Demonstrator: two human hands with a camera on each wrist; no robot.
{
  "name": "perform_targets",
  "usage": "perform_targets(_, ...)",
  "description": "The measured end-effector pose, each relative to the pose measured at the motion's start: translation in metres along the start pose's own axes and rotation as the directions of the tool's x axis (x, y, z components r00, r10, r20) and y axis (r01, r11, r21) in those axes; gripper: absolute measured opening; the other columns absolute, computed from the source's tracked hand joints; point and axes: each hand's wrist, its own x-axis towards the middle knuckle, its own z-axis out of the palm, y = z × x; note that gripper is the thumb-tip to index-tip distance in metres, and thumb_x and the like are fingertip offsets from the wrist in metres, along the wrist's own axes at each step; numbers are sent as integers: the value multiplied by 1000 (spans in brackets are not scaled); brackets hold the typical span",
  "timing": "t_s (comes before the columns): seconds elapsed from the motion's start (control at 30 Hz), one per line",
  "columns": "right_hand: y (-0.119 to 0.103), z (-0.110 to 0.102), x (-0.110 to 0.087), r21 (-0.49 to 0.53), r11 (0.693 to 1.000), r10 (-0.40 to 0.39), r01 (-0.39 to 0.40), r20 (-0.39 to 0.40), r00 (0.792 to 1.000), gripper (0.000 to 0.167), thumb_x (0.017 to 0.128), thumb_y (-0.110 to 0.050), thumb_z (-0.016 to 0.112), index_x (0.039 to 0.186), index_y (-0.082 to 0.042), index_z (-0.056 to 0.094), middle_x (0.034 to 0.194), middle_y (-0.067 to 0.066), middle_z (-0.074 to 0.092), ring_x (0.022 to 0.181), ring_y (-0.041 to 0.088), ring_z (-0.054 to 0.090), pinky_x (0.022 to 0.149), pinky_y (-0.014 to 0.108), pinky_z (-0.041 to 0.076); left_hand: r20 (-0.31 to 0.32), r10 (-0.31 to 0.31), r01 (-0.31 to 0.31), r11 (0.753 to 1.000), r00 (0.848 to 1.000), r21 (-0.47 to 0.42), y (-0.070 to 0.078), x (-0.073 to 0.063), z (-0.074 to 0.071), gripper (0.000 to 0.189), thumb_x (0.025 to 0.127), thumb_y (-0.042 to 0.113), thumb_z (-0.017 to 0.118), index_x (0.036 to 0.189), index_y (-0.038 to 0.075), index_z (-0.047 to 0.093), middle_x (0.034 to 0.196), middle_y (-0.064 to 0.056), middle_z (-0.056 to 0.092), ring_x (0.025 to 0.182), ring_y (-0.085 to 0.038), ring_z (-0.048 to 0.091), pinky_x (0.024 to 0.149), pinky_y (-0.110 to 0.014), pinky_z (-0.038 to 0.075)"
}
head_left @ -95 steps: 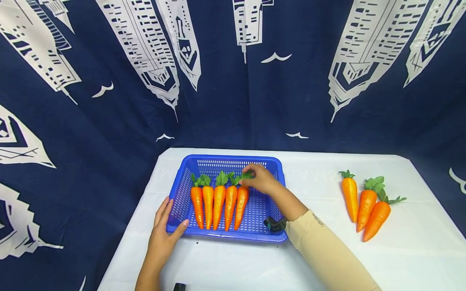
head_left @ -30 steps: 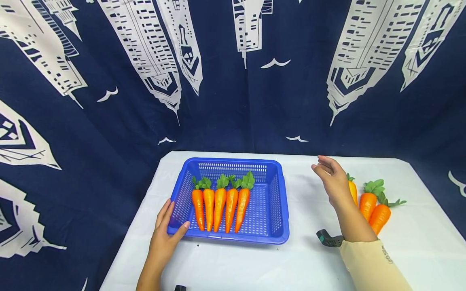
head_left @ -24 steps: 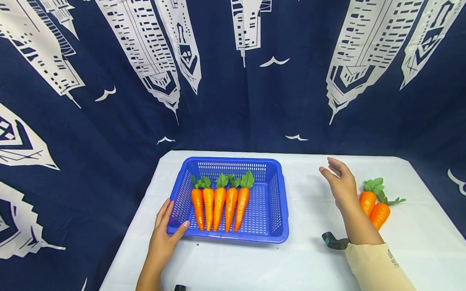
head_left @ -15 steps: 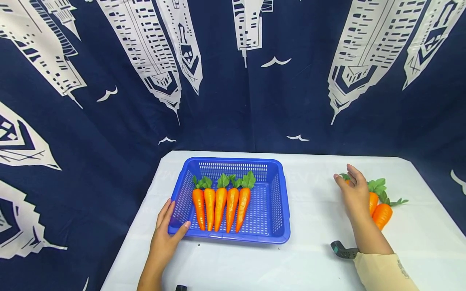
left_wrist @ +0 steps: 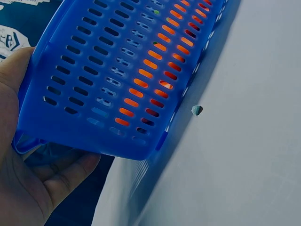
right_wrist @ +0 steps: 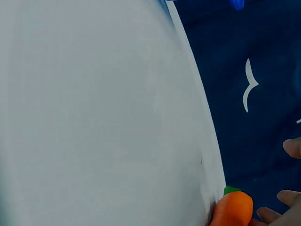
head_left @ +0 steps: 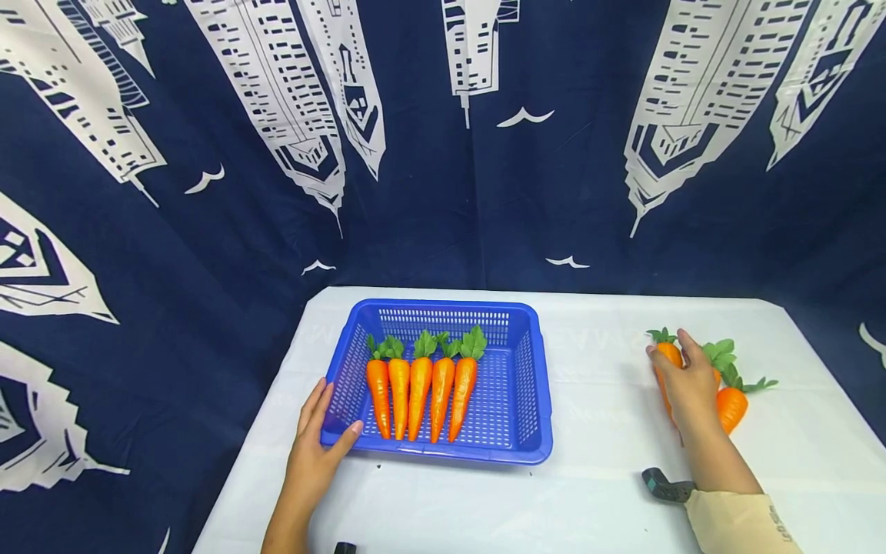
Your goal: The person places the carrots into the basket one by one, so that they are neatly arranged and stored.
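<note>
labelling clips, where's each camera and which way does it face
Head: worn on the head, looking forward and down at the blue basket; left hand and right hand show.
Left wrist: worn there, facing the basket's side; left hand shows.
Right wrist: worn there, facing white tabletop, navy cloth; right fingers show.
Head and left wrist share the basket.

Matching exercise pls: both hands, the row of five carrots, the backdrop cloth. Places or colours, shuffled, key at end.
Column 1
1. Left hand
2. Right hand
3. Row of five carrots
4. Backdrop cloth

Column 2
A. Navy with white printed designs
B. At the near left corner of the blue basket
C. Side by side inside the blue basket
D. At the loose carrots on the white table

Pairs: 1-B, 2-D, 3-C, 4-A
</note>
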Motion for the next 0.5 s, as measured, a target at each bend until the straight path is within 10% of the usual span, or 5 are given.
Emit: perform_targets(0.5,10,3,6,-94,995,32,-24,79,996,83,101,-39,55,164,-17,5,169,23,6,154,47,15,125,57,20,-9,1,-1,1000,1000,6,0,0,1,81,92,36,75,160,26,31,170,5,17,157,-33,19,121,-69,20)
